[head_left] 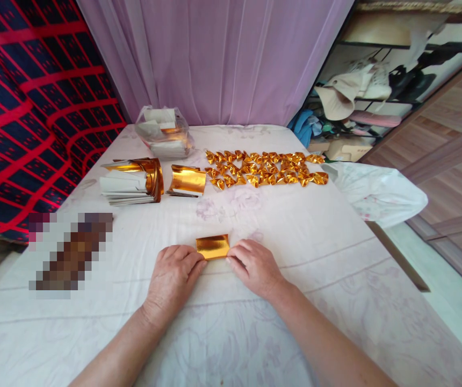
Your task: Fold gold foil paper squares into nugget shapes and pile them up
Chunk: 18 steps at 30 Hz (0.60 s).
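Note:
A small sheet of gold foil paper (212, 246) lies in front of me, its shiny side up. My left hand (177, 269) pinches its near left corner between thumb and fingers. At the near right corner, my right hand (254, 264) grips the same sheet, fingers closed. Beyond the hands, a short stack of curved gold foil sheets (188, 180) sits on the cloth. Left of it is a thicker fanned pile of foil sheets (128, 183) with pale backs. Several folded gold foil pieces (265, 169) stand in rows at the back right.
A clear plastic bag (164, 131) with more sheets stands at the table's back left. The white flowered tablecloth (231, 328) covers the table. A white plastic bag (380, 191) hangs by the right edge. Behind are a purple curtain (223, 59) and a shelf with a cap (338, 97).

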Each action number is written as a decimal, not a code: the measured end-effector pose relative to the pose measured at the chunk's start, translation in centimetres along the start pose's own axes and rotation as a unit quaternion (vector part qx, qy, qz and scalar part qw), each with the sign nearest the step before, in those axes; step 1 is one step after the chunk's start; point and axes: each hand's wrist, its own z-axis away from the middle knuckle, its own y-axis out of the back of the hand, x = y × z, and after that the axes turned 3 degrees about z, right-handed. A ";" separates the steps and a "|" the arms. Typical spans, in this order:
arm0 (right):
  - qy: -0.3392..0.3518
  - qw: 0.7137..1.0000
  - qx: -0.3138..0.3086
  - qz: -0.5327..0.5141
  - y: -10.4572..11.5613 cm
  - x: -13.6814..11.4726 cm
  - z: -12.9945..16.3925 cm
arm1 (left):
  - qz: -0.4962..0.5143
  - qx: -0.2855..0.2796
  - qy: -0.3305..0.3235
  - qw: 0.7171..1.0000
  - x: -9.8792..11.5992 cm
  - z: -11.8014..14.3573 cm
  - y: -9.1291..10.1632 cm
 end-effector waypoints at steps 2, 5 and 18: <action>-0.006 1.000 0.006 -0.004 0.0 -0.1 0.0 | 0.007 -0.005 0.009 1.000 -0.2 0.0 -0.1; -0.019 1.000 0.016 0.002 -0.1 -0.2 -0.1 | 0.021 -0.007 0.015 1.000 -0.3 0.0 -0.1; -0.076 0.995 0.040 0.058 -0.5 -1.0 -0.4 | 0.039 0.005 0.059 0.997 0.3 -0.5 -0.2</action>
